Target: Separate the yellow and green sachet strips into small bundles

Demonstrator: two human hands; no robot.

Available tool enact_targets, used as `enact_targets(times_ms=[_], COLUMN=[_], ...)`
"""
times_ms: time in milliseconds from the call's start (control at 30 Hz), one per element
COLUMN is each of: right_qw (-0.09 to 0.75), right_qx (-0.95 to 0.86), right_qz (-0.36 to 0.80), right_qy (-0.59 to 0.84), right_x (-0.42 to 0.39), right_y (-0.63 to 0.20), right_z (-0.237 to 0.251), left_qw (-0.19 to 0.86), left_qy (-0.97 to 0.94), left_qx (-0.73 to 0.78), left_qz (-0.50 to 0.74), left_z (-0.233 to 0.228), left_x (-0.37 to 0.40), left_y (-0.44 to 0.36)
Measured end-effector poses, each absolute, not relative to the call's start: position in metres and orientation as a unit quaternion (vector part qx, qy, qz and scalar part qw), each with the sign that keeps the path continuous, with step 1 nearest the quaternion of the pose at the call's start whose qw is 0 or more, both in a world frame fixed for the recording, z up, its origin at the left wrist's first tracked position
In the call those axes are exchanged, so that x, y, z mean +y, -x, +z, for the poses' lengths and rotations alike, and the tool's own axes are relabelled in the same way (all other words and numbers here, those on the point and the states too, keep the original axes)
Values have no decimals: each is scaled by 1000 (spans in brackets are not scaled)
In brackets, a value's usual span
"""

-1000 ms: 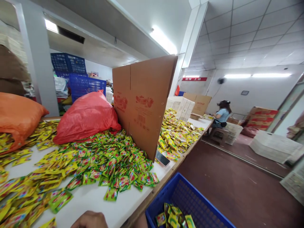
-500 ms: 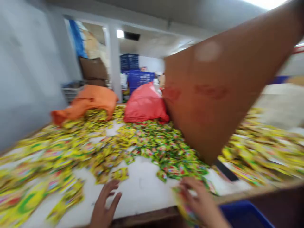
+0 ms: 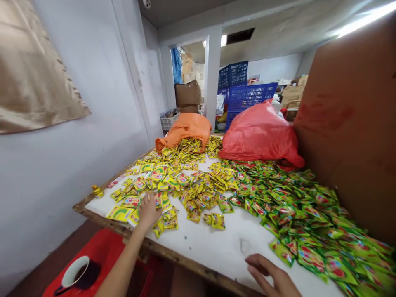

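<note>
My left hand (image 3: 149, 210) reaches onto the yellow packets (image 3: 157, 174) on the left of the table. Its fingers lie over them, and the fingertips partly blend in among the packets. My right hand (image 3: 274, 277) hovers near the table's front edge, fingers and thumb apart, with nothing in it. Close to it on the right spreads a heap of green packets (image 3: 309, 218). Between the hands sits a small yellow packet pair (image 3: 215, 221), with a pile of smaller yellow packets (image 3: 201, 194) behind.
An orange sack (image 3: 188, 126) spills yellow packets at the back. A red sack (image 3: 260, 132) stands beside it. The brown cardboard sheet (image 3: 349, 123) rises on the right. A mug (image 3: 74, 272) rests on a red stool (image 3: 103, 247) below the white table's (image 3: 198, 243) left edge.
The view has swung left. My left hand has moved left onto the yellow packets. My right hand, which held a yellow packet at the front edge, is now empty.
</note>
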State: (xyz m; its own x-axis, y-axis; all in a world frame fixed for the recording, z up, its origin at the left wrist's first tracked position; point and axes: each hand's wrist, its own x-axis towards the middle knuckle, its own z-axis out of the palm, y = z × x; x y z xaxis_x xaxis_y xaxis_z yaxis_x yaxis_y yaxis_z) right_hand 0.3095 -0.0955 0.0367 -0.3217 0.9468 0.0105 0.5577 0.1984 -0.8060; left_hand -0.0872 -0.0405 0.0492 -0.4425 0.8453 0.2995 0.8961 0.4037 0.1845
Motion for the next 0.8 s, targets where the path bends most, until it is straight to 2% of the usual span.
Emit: enact_targets(times_ms=[200, 433, 533, 600, 667, 733, 800], right_qw=[309, 381, 384, 354, 324, 313, 316], right_qx=[-727, -712, -696, -696, -700, -703, -709], right_qz=[400, 246, 204, 209, 224, 235, 244], right_qy=[464, 536, 571, 588, 596, 594, 582], right_x=[-89, -49, -27, -17, -12, -9, -6], right_y=[-250, -231, -221, -217, -215, -218, -226], right_z=[34, 14, 7, 2, -1, -2, 1], left_qw=[41, -8, -38, -88, -188, -298, -360], left_qy=[525, 409, 397, 395, 376, 327, 276], left_qx=[-837, -867, -852, -823, -764, -689, -640], left_qz=[-151, -284, -338, -399, -490, -574, -619], left_z=[40, 45, 47, 44, 39, 36, 36], left_x=[-26, 4, 2, -7, -22, -40, -57], left_y=[95, 96, 99, 98, 93, 84, 71])
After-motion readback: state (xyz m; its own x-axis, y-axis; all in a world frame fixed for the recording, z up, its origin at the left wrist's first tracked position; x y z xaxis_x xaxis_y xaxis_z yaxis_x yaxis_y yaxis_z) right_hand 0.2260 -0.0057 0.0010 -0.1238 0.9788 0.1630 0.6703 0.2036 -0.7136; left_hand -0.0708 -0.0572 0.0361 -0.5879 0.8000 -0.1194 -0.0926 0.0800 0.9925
